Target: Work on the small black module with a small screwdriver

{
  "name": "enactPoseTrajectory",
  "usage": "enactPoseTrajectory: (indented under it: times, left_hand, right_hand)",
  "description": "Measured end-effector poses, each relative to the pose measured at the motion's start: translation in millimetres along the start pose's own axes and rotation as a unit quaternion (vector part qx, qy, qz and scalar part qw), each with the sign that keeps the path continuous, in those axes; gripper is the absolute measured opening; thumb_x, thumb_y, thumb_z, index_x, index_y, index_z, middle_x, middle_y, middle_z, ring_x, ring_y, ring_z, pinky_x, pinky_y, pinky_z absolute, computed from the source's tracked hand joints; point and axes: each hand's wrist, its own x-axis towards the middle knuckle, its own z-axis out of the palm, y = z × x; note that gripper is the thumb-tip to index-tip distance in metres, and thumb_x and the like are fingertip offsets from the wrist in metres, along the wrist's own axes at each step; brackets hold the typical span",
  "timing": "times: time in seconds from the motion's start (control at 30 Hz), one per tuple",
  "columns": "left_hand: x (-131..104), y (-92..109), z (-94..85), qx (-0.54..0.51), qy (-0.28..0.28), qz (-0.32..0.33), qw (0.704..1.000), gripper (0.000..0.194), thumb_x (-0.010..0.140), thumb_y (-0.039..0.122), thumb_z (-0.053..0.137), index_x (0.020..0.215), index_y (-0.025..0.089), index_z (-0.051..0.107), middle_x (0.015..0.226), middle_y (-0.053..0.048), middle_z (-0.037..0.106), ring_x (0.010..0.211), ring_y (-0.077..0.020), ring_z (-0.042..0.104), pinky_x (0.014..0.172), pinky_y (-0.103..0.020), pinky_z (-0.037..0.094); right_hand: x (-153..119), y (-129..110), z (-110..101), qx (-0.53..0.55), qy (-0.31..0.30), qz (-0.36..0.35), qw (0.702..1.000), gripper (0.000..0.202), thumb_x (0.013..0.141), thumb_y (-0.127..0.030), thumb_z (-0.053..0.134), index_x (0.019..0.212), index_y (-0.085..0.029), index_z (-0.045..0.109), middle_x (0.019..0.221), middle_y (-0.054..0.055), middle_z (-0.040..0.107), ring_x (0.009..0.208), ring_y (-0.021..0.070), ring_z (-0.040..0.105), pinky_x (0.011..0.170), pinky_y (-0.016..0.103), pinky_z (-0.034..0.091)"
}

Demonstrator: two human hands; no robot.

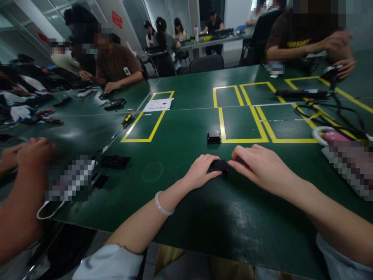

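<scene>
Fingers (217,174) around small black part (219,165)

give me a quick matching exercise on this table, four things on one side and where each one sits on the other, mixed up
Things:
1. small black part
2. black box
3. white paper
4. screwdriver

Places:
A. at the far end of the left yellow rectangle
B. between the left hand and right hand
C. just outside the left yellow rectangle, by its left line
D. on the green table, beyond the hands, by a yellow line

Pairs: 1-B, 2-D, 3-A, 4-C
</scene>
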Motion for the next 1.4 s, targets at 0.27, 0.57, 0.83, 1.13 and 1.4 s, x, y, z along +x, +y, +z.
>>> enactPoseTrajectory:
  times: [0.27, 0.57, 0.83, 1.13, 1.4]
  left_hand:
    - [0.4, 1.1, -0.5, 0.003, -0.003, -0.002, 1.0, 0.037, 0.089, 0.042, 0.056, 0.119, 0.021, 0.05, 0.113, -0.006, 0.057, 0.103, -0.0238, 0.051, 0.091, -0.038, 0.042]
    - [0.4, 1.4, -0.1, 0.008, -0.001, 0.0, 1.0, 0.037, 0.09, 0.041, 0.056, 0.119, 0.021, 0.05, 0.112, -0.007, 0.057, 0.103, -0.0237, 0.051, 0.092, -0.038, 0.042]
    - [0.9, -0.1, 0.7, 0.009, -0.003, -0.004, 1.0, 0.037, 0.089, 0.043, 0.056, 0.119, 0.021, 0.05, 0.113, -0.006, 0.057, 0.103, -0.0238, 0.051, 0.091, -0.038, 0.042]
    - [1.2, -0.1, 0.9, 0.008, 0.0, -0.001, 1.0, 0.037, 0.089, 0.043, 0.056, 0.118, 0.021, 0.05, 0.112, -0.006, 0.058, 0.102, -0.0236, 0.051, 0.091, -0.038, 0.042]
    - [0.8, -0.4, 1.8, 0.003, 0.001, -0.008, 1.0, 0.038, 0.088, 0.044, 0.057, 0.118, 0.022, 0.051, 0.112, -0.007, 0.058, 0.103, -0.0243, 0.051, 0.091, -0.04, 0.042]
  right_hand:
    - [0.8, 0.4, 3.4, 0.004, -0.003, -0.004, 1.0, 0.025, 0.096, -0.04, 0.039, 0.084, -0.021, 0.049, 0.068, 0.0, 0.061, 0.062, 0.0164, 0.056, 0.061, 0.028, 0.033]
    - [2.6, -1.1, 1.8, 0.013, -0.003, 0.005, 1.0, 0.025, 0.095, -0.04, 0.039, 0.083, -0.021, 0.049, 0.066, 0.0, 0.06, 0.061, 0.0157, 0.055, 0.06, 0.028, 0.032]
    - [3.7, 0.5, 2.7, 0.012, 0.011, 0.003, 1.0, 0.021, 0.096, -0.033, 0.036, 0.085, -0.021, 0.049, 0.07, 0.001, 0.062, 0.063, 0.0161, 0.056, 0.06, 0.027, 0.034]
    - [4.1, 0.1, 2.4, 0.019, -0.001, 0.005, 1.0, 0.019, 0.095, -0.034, 0.038, 0.085, -0.021, 0.048, 0.07, 0.0, 0.061, 0.062, 0.0153, 0.055, 0.059, 0.027, 0.033]
    - [2.7, 1.6, 4.0, -0.006, 0.004, 0.002, 1.0, 0.024, 0.094, -0.042, 0.041, 0.083, -0.021, 0.047, 0.066, 0.0, 0.058, 0.061, 0.0156, 0.055, 0.058, 0.027, 0.032]
